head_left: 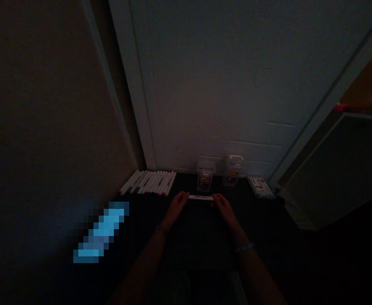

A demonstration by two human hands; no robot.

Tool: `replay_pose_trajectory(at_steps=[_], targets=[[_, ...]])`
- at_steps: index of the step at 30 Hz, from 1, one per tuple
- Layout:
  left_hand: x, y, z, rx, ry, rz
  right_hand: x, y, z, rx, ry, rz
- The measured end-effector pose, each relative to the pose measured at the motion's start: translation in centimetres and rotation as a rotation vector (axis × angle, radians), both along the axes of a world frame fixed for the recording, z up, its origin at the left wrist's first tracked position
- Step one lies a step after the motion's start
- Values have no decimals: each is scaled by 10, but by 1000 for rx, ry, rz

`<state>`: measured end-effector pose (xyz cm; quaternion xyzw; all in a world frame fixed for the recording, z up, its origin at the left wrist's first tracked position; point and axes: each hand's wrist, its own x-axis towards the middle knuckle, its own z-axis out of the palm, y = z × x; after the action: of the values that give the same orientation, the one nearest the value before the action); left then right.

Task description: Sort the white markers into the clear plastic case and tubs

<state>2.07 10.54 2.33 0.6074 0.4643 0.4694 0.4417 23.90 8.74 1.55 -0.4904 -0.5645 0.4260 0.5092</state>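
A white marker pen (200, 198) with dark print lies level between my two hands, over the dark tabletop (201, 237). My left hand (177, 206) pinches its left end, and my right hand (223, 207) pinches the right end. Just beyond the marker stands a clear plastic box (205, 176) with a coloured label. A second clear box (234, 170), with a white handle on top, is slightly farther right. To the left, a row of several white markers (151, 183) with coloured ends lies side by side. The scene is very dim.
A flat pack of markers (261, 187) lies at the back right. On the left is a bright, pixelated blue patch (103, 233). A pale wall panel with heart shapes (219, 126) rises behind the table. Brown wall (62, 127) borders the left, and a dark panel (338, 169) the right.
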Motion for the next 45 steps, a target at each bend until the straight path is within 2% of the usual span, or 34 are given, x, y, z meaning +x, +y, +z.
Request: replay_pose_trajectory(at_steps=[4, 9, 31, 38, 45], targets=[[-1, 2, -3, 12, 3, -4, 0, -1, 0, 38, -3, 1], [0, 6, -7, 21, 0, 15, -2, 0, -1, -7, 27, -2], [-1, 5, -8, 16, 13, 22, -2, -3, 4, 0, 10, -4], [0, 5, -7, 59, 14, 20, -1, -1, 1, 23, 21, 21], [0, 3, -3, 26, 22, 21, -1, 0, -1, 6, 41, 11]])
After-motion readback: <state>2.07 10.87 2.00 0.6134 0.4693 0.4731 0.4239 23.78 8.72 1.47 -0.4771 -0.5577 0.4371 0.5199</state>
